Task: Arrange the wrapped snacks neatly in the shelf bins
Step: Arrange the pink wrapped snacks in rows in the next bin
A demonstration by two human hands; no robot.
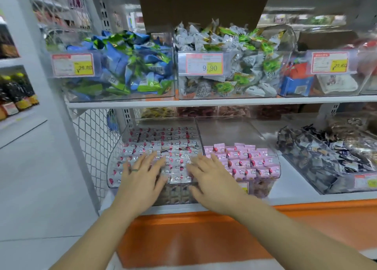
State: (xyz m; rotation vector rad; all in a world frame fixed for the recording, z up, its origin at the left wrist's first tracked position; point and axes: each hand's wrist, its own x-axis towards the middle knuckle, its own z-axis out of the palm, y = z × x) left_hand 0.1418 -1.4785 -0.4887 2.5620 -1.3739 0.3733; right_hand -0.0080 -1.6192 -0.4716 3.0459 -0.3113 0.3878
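Motion-blurred, the left hand [140,180] and right hand [212,183], grip spread flat, cover white snacks [163,141].

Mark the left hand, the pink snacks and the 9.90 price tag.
left hand [140,185]: head view, back of the hand.
pink snacks [250,160]: head view, middle of the rows.
9.90 price tag [204,63]: head view, centre of the tag.

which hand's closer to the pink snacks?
Right. The right hand is just left of the pink snacks, over the white snacks; the left hand is further left over them.
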